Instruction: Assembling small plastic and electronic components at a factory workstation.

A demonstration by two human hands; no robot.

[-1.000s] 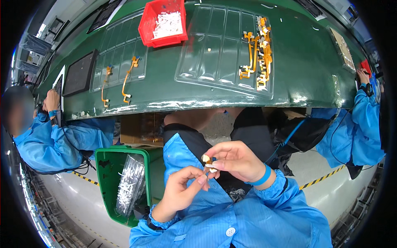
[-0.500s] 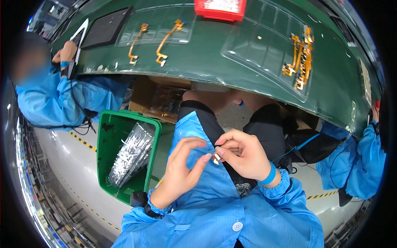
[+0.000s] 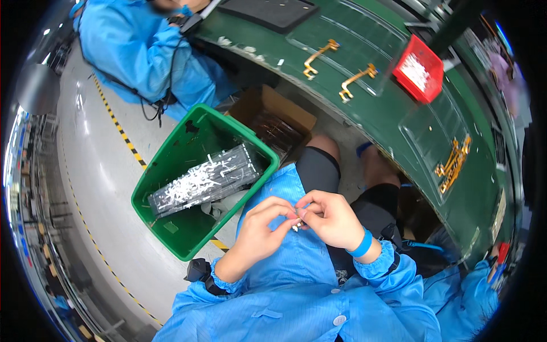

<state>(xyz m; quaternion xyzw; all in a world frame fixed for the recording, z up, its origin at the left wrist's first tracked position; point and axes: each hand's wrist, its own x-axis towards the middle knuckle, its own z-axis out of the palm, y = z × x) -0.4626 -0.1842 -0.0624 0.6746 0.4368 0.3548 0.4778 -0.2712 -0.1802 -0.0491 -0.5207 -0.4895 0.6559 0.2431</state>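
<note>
Over my lap, my right hand (image 3: 336,222) is closed, its thumb and fingertips pinching a small flex cable (image 3: 296,227). Only its gold and whitish end shows below the fingertips; the rest is hidden. My left hand (image 3: 263,229) meets it from the other side, with thumb and forefinger closed at the same piece. On the workbench ahead lie two orange flex cables (image 3: 320,58) apart from each other on a clear plastic tray. Several more make up a pile of flex cables (image 3: 454,165) on another clear tray (image 3: 407,130) at the right.
A green bin (image 3: 263,189) stands left of my lap, holding black plastic trays (image 3: 208,178) strewn with white scraps. Behind it is an open cardboard box (image 3: 296,114). A red container (image 3: 436,85) of white bits sits on the green workbench (image 3: 376,122). A co-worker's blue sleeve (image 3: 165,68) is at far left.
My left thumb and forefinger, apart before, have closed at the small flex cable. The view has swung left, bringing the green bin nearer the middle.
</note>
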